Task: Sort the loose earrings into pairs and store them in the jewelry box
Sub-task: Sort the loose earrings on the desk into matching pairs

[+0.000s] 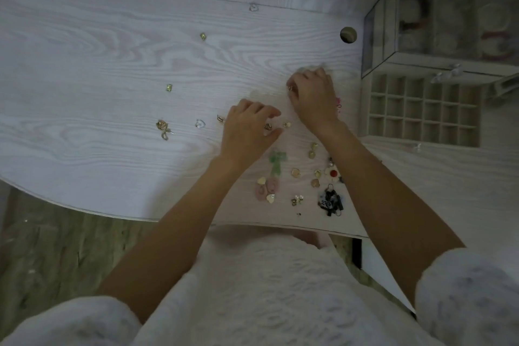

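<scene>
The fingers of the right hand [313, 95] are curled, and a small gold earring [290, 88] shows at their tips, seemingly pinched there; the far fingertips are smeared by motion blur, so the exact grip is hard to read. Just past the wrist a pink earring [338, 104] peeks out, mostly hidden by the hand. The left hand [248, 126] lies just beside it, palm down over the bench [98, 64], fingers spread and loosely bent; two small gold pieces [268, 126] sit at its fingertips, but I cannot tell whether they are touched or only near. Left of that hand lie a thin hook earring [220, 119], partly covered, a clear heart earring [200, 123] and a gold bow-shaped earring [163, 128]. Farther out are scattered green-gold studs [168, 87] and another clear piece [253, 7] near the back edge. Between the forearms a cluster of earrings lies close together — a green bow [276, 161], pink pieces [268, 188], gold hearts [295, 172], a red-centred flower [333, 173] and a dark tasselled one [331, 201]. The jewelry box [424, 109] stands at the right of the bench, its grid of compartments open to view; whether any cell holds something is too dim to tell. Behind it, a glass-sided case [438, 22] holds blurred, unidentifiable items.
</scene>
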Motion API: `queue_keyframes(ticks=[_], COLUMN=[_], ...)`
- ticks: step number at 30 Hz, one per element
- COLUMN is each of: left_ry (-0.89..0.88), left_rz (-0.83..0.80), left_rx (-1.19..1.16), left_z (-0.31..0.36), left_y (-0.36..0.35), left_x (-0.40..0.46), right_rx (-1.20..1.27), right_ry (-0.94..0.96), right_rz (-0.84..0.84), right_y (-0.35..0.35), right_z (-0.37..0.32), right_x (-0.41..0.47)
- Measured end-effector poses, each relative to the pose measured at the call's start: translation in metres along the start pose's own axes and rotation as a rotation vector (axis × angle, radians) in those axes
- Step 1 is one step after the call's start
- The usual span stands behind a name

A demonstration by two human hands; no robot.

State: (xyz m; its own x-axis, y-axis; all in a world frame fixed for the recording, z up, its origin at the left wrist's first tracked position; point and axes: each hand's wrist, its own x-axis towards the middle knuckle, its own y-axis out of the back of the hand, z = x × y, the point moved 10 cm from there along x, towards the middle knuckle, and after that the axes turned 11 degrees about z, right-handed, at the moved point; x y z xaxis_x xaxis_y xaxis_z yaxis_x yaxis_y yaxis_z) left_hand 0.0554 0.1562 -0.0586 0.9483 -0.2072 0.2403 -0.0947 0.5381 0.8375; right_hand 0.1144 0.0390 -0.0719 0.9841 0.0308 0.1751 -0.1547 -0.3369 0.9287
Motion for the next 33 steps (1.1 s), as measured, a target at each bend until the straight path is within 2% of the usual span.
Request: queue_keyframes(ticks=[7,13,18,23,29,33], left_ry=[0.003,0.060,0.053,0.116,0.065,0.058], left_rz=[-0.087,-0.002,0.019,0.053,-0.015,-0.077], left_rx=[0.046,0.068,-0.005,-0.009,0.124,0.120], left_z=[0.008,-0.029,-0.047,-0.050,-0.028,-0.026], left_y=[-0.027,-0.008,0.005,0.012,-0.006,-0.014], left_x=[0.012,0.008,-0.002,-0.009,0.012,0.018], right_rx=[0.059,0.161,0.203,0.245,0.306,0.238], right_ry=[0.051,0.069,0.064,0.001,-0.090,-0.103], right_rz=[-0.024,-0.109,-0.136,-0.108,-0.072,-0.020], right_y=[0.001,-0.008,-0.013,-0.004,0.000,0.005], right_z=[-0.006,-0.018,-0.023,-0.014,-0.004,-0.002], right_x=[-0.011,-0.012,-0.016,-0.027,-0.043,-0.052])
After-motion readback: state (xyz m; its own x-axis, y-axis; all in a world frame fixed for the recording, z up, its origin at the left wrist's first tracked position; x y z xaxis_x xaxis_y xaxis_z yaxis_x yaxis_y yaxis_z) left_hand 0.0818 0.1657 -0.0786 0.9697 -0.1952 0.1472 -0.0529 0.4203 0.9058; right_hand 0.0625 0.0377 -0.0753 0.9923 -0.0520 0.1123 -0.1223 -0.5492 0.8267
